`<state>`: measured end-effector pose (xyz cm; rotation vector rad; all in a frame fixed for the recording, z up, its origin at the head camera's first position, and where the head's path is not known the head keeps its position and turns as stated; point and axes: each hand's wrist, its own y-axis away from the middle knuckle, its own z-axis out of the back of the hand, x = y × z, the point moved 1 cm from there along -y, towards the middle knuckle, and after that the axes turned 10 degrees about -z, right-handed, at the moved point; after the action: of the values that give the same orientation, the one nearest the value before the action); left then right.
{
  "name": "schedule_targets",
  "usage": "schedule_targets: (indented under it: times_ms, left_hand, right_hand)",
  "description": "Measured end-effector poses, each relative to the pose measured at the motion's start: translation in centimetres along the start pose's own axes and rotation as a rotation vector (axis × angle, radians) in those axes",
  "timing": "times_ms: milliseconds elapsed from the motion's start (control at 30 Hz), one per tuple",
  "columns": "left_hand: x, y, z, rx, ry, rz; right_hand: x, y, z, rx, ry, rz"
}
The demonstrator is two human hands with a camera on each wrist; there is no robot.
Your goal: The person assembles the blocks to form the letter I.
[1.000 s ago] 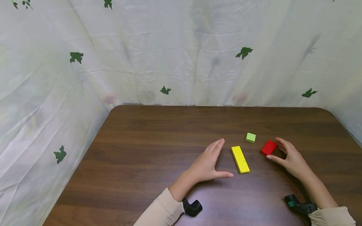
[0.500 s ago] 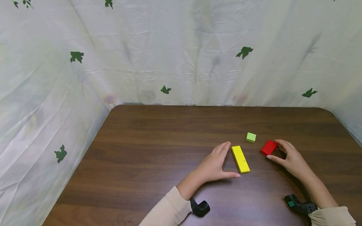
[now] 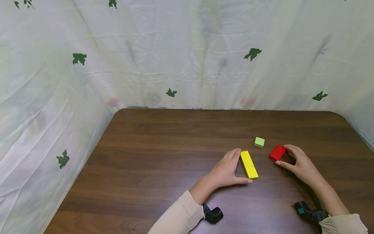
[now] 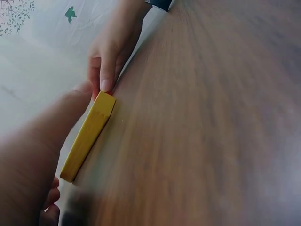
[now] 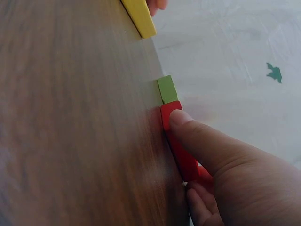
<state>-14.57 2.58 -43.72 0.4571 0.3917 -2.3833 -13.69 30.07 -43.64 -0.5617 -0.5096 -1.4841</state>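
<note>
In the head view a long yellow block (image 3: pixel 249 165) lies flat on the brown table. My left hand (image 3: pixel 224 172) is at its left side, fingertips at the far end and thumb by the near end. Thumb and fingers are spread wide; firm contact with the block (image 4: pixel 89 136) cannot be made out. Farther right, my right hand (image 3: pixel 302 165) holds a red block (image 3: pixel 277 152) on the tabletop between thumb and fingers. The right wrist view shows that thumb pressed against one end of the red block (image 5: pixel 181 150). Behind them sits a small light green block (image 3: pixel 259 142).
The dark wooden table (image 3: pixel 163 139) has rounded far corners. A pale curtain (image 3: pixel 187 58) with green leaf shapes hangs behind it and along the left side. Each wrist wears a black device, one being the left wrist camera (image 3: pixel 213 214).
My left hand has moved right to the yellow block, its thumb and fingertips coming to the block's two ends. The right hand stays at the red block almost without moving.
</note>
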Motion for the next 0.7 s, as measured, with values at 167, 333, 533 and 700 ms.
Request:
schedule_targets:
  times_ms: [167, 333, 533, 700]
  left_hand:
    - [-0.14, -0.44, -0.33, 0.007, -0.037, 0.011]
    - [-0.27, -0.67, -0.45, 0.006, -0.066, 0.012]
    - [-0.36, -0.76, -0.47, 0.01, -0.082, 0.014]
    - [-0.39, -0.74, -0.46, 0.013, -0.072, 0.017]
  right_hand:
    - [-0.13, -0.03, -0.08, -0.003, 0.002, 0.001]
    - [-0.18, -0.01, -0.11, -0.005, 0.007, 0.001]
    - [-0.21, 0.01, -0.15, -0.006, 0.009, 0.003]
    - [-0.19, 0.01, -0.19, -0.005, 0.008, 0.006]
